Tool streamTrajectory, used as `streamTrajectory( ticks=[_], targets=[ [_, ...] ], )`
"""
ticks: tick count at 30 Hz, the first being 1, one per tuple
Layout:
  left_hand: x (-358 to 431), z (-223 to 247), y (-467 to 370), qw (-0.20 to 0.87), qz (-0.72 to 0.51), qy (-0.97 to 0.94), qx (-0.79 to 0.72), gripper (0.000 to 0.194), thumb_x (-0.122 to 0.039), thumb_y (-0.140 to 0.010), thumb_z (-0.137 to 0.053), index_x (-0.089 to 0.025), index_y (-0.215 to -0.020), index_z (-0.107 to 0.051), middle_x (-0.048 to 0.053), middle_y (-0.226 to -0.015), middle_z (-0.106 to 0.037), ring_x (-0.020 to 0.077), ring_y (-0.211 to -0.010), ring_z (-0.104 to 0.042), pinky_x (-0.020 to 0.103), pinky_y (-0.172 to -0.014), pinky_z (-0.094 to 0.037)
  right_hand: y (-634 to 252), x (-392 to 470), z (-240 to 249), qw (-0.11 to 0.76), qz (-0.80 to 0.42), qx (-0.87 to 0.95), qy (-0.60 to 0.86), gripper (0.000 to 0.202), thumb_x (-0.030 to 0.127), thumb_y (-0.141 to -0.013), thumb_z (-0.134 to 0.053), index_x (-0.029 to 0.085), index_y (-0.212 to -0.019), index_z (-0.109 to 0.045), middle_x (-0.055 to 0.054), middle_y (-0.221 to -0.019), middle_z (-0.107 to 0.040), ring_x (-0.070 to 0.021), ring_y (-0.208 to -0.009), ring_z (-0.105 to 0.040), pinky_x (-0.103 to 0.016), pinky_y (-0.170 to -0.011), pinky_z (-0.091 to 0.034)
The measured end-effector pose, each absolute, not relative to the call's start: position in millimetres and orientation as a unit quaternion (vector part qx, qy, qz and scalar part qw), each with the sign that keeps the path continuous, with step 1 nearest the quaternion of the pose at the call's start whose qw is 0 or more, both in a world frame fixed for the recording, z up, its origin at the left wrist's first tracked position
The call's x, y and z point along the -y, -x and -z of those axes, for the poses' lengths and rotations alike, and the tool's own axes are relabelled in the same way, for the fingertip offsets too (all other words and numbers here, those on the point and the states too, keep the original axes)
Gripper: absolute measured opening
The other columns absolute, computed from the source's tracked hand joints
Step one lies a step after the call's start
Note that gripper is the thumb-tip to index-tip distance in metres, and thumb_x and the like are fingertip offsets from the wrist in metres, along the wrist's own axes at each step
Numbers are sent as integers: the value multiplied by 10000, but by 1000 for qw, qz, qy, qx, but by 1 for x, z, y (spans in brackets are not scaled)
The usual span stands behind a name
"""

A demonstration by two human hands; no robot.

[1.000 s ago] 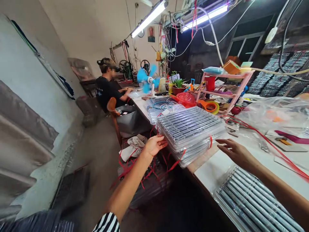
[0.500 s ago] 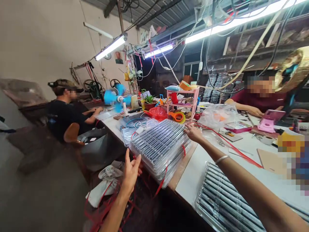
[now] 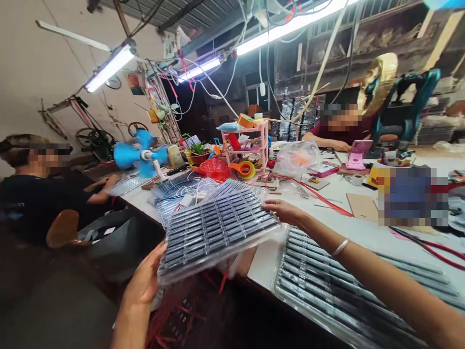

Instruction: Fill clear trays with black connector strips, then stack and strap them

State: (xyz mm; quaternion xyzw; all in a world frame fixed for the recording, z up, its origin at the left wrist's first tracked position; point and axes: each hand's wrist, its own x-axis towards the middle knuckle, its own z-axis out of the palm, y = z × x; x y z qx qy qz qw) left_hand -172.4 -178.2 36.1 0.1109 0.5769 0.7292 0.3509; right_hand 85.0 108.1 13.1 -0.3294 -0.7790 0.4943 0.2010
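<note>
Left hand (image 3: 145, 272) and right hand (image 3: 285, 212) grip a ribbed, clear-edged tray (image 3: 218, 224) between them.
The tray is tilted above the near edge of the white table (image 3: 262, 265), one hand at each side. A second ribbed tray (image 3: 319, 276) lies near right; a pink rack (image 3: 248, 154) stands farther off.

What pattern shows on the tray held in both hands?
The tray shows dark parallel stripes crossed by paler lines, best seen in the head view.

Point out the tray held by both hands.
The tilted tray between left hand and right hand; the lower-right tray and those behind rest on the table.
</note>
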Motion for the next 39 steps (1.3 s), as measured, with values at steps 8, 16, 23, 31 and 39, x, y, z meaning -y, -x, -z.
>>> streamTrajectory(
  ticks=[8, 16, 23, 31, 39],
  targets=[
    [197, -49, 91, 501, -654, -152, -546, 627, -171, -600, -735, -308, -1198, -609, 50, -1059, -705, 343, -1054, -626, 421, -766, -588, -275, -34, 2, 174, -628, 683, 328, 502, 423, -833, -518, 231, -1297, -518, -87, -1033, -672, -205, -797, -667, -327, -683, -558],
    [59, -1, 5, 576, -476, -341, -571, 400, -309, -681, -743, -186, -1057, -680, 70, -1007, -719, 268, -1046, -627, 361, -886, -503, -410, 21, 7, 269, -565, 523, 578, 896, 528, -714, -670, 205, -1456, -283, -3, -620, -617, -142, -372, -481, -256, -317, -407],
    [11, 7, -12, 421, -359, -544, -631, 268, -277, -672, -753, -202, -927, -719, 53, -937, -721, 273, -1054, -606, 315, -944, -427, -419, 24, 33, 177, -288, 638, 692, 745, 627, -842, -387, 101, -1366, -451, -82, -618, -633, -291, -598, -620, -385, -521, -485],
    [38, 19, -27, 347, -449, -559, -605, 455, -154, -719, -706, -239, -1161, -637, 48, -1353, -533, 204, -1304, -416, 271, -1099, -262, -447, 22, 58, 241, -84, 772, 582, 461, 369, -943, -275, 364, -1385, -403, -29, -1376, -482, -266, -1173, -529, -433, -898, -480],
    [45, 11, -30, 356, -377, -610, -600, 435, -190, -802, -614, -194, -1236, -591, 52, -1392, -487, 212, -1335, -384, 348, -1168, -147, -468, 6, 76, 224, -65, 867, 440, 581, 235, -910, -342, 464, -1435, -245, 16, -1517, -258, -223, -1288, -421, -404, -964, -448]
  ],
)
